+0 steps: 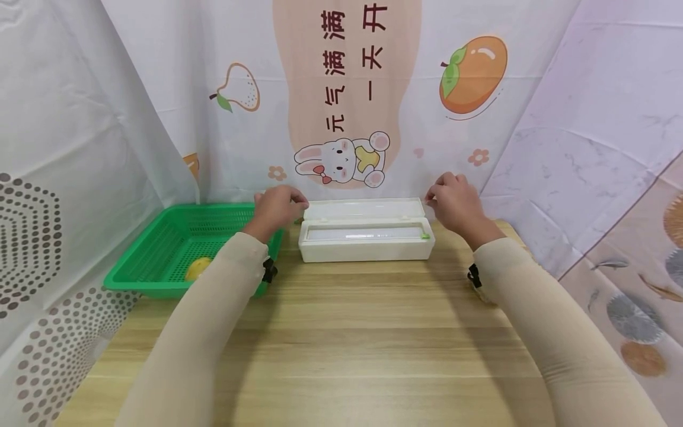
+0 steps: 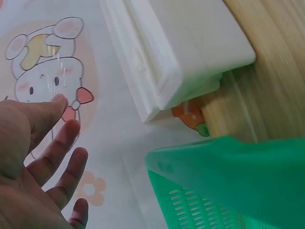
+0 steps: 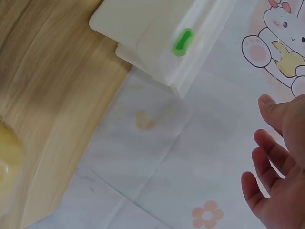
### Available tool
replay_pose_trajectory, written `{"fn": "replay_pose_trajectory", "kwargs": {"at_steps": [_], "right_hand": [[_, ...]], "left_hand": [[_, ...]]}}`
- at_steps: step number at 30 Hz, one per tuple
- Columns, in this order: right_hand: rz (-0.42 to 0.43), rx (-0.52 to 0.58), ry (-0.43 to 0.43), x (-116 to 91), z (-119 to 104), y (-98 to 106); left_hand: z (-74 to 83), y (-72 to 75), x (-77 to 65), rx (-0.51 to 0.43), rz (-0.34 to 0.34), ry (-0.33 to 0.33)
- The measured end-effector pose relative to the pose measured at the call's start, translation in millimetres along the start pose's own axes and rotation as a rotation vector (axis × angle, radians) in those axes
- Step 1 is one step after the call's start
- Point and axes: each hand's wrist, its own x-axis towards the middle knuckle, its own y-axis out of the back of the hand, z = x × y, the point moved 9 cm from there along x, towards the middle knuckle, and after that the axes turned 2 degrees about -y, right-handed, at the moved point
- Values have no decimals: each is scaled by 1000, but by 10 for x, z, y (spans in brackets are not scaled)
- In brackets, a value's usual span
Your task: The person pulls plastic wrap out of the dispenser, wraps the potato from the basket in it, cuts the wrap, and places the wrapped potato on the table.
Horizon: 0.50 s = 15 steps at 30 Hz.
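A long white box [image 1: 368,251], which looks like a cling film dispenser, stands at the back of the table with its lid [image 1: 365,209] tilted up. A green slider [image 1: 425,236] sits at its right end. My left hand [image 1: 278,207] is raised by the lid's left end; in the left wrist view its thumb and fingers are bent and apart. Faint shiny streaks cross the rabbit print near that thumb. My right hand [image 1: 453,198] hovers by the lid's right end, fingers loosely curved, thumb and index fingertip apart in the right wrist view.
A green basket [image 1: 133,279] with a yellow fruit [image 1: 198,268] in it stands left of the box, partly behind my left arm. A yellowish round thing [image 3: 7,167] lies at the right, mostly behind my right sleeve. A printed cloth [image 1: 240,148] hangs close behind the table.
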Motion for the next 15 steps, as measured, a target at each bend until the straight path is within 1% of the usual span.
{"fn": "replay_pose_trajectory", "kwargs": {"at_steps": [3, 9, 15], "right_hand": [[9, -2, -16, -3, 6, 42], [-21, 12, -73, 7, 46, 85], [-34, 14, -95, 12, 61, 147]], "left_hand": [[30, 50, -15, 3, 3, -12], [42, 120, -27, 1, 23, -14], [68, 197, -29, -10, 38, -32]]}}
